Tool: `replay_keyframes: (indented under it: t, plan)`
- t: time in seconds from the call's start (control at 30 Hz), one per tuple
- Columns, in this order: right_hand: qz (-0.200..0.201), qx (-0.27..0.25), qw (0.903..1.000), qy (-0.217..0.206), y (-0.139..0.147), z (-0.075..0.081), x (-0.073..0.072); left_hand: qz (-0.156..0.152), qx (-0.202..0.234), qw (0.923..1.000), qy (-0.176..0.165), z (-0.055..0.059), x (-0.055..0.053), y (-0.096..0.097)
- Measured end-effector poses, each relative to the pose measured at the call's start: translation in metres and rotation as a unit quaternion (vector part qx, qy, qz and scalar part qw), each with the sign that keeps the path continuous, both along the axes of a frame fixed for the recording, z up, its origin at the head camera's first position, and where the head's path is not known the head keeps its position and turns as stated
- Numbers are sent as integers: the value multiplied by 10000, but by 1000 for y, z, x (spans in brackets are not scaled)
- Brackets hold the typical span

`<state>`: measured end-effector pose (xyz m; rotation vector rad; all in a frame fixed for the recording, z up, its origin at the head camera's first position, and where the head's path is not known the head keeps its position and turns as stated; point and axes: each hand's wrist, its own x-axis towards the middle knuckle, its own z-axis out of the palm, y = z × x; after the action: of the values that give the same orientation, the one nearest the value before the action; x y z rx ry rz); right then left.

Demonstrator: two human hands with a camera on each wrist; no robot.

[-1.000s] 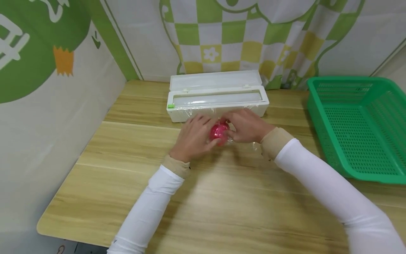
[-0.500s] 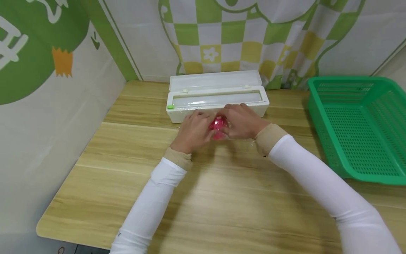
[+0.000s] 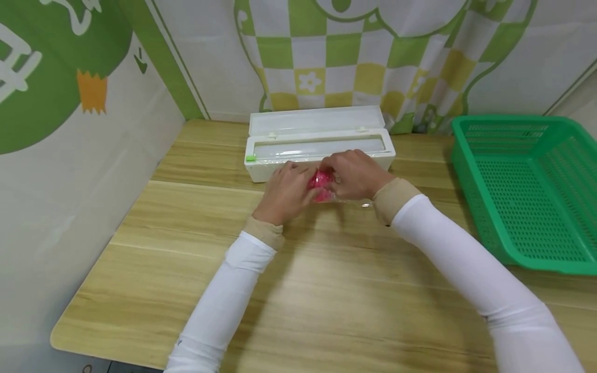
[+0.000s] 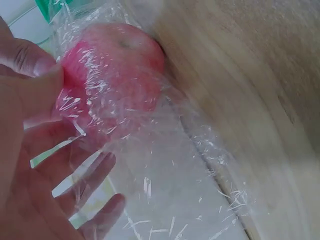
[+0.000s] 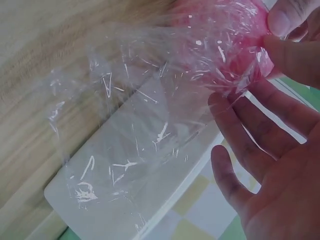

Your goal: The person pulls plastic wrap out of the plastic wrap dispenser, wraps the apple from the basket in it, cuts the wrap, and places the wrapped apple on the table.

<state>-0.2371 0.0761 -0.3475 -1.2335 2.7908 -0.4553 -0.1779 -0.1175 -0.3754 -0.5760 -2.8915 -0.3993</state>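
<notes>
A red apple [image 3: 322, 181] is held just in front of the white box, with clear plastic wrap [image 4: 145, 175] over it and trailing loosely toward the box and the table. My left hand [image 3: 287, 192] grips the apple's left side, thumb on the near face and fingers spread behind the film. On the opposite side my right hand [image 3: 356, 176] grips it through the wrap, its thumb [image 5: 295, 60] pressed on the film. Both thumbs lie near each other in the wrist views. The apple's underside is hidden.
Behind the hands stands a long white plastic-wrap box [image 3: 275, 170], lid [image 3: 317, 120] raised, with the roll [image 3: 322, 147] inside. A green basket [image 3: 508, 233] is at the right of the wooden table [image 3: 186, 269]. A printed curtain [image 3: 342, 52] hangs along the back.
Both hands and the apple have shifted slightly away from me, closer to the box. My right hand has come a little left, and the fingers cover more of the apple.
</notes>
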Motion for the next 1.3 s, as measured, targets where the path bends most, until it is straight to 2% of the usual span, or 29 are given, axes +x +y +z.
replay_keyframes:
  t: [0.1,0.17,0.23,0.3,0.4,0.47,0.53,0.6,0.7,0.83,0.97,1.17,1.3]
  plan:
    - [7,26,9999,-145,0,2,0,87,364,9983,451,1,4,-12]
    - [31,1,9997,-229,1,4,0,258,926,9917,858,2,5,-25]
    - [41,3,9996,-279,3,5,1,492,1679,9778,1157,2,6,-43]
    - [28,39,9996,-288,4,5,2,759,2409,9586,1318,-1,4,-63]
    - [-2,145,9995,-277,6,6,4,1125,3351,9292,1080,-12,0,-90]
    - [12,193,9995,-233,7,7,5,1304,3765,9138,793,-20,-4,-104]
    - [53,214,9997,-128,9,8,6,1394,4055,9023,447,-29,-8,-115]
    - [85,210,9997,5,10,11,7,1412,4207,8960,152,-35,-11,-122]
    - [146,132,9996,195,9,15,8,1310,4336,8913,-215,-42,-16,-127]
    - [307,-121,9989,325,5,25,8,1029,4356,8929,-492,-44,-24,-130]
    - [488,-195,9977,416,-5,37,8,866,4269,8983,-571,-42,-30,-132]
    - [834,-138,9953,472,-32,52,3,781,3911,9153,-555,-43,-37,-136]
    - [1192,44,9914,537,-56,57,-5,735,3961,9135,-569,-47,-40,-136]
